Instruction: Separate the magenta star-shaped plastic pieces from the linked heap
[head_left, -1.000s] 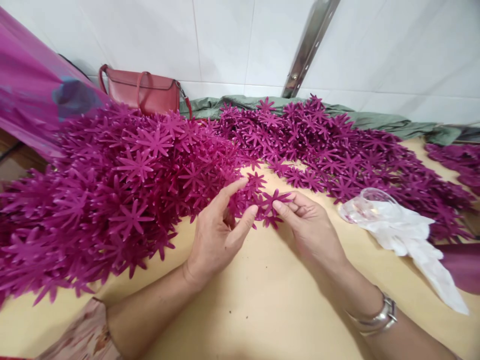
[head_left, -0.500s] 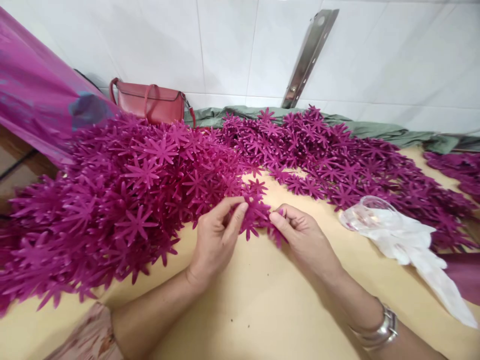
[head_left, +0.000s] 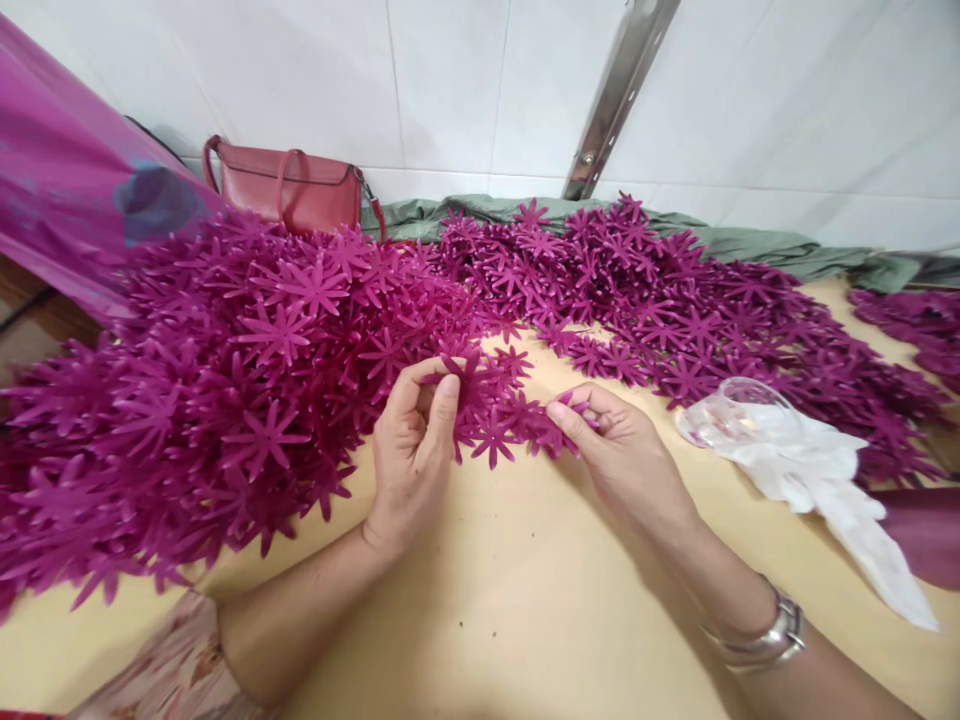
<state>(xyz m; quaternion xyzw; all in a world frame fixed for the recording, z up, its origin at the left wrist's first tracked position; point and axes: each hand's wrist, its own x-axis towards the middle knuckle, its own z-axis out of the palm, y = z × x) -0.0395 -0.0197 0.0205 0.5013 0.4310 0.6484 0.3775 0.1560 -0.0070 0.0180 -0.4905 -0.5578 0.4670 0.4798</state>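
A big heap of magenta plastic flower pieces (head_left: 247, 370) covers the left of the tan table (head_left: 525, 590). My left hand (head_left: 409, 455) pinches one flower piece (head_left: 469, 370) at the heap's near edge, thumb and fingers closed on it. My right hand (head_left: 619, 450) is closed on a small bunch of the same flower pieces (head_left: 536, 425), held between thumb and forefinger just right of my left hand. A silver watch sits on my right wrist.
A second spread of flower pieces (head_left: 675, 310) runs along the back right. A crumpled clear plastic bag (head_left: 795, 460) lies at the right. A red handbag (head_left: 292, 190) and green cloth (head_left: 757, 240) sit against the tiled wall. Pink plastic sheeting (head_left: 60, 180) hangs at the left.
My left hand has shifted back toward the heap and closed on a single flower piece. My right hand stays put with its bunch.
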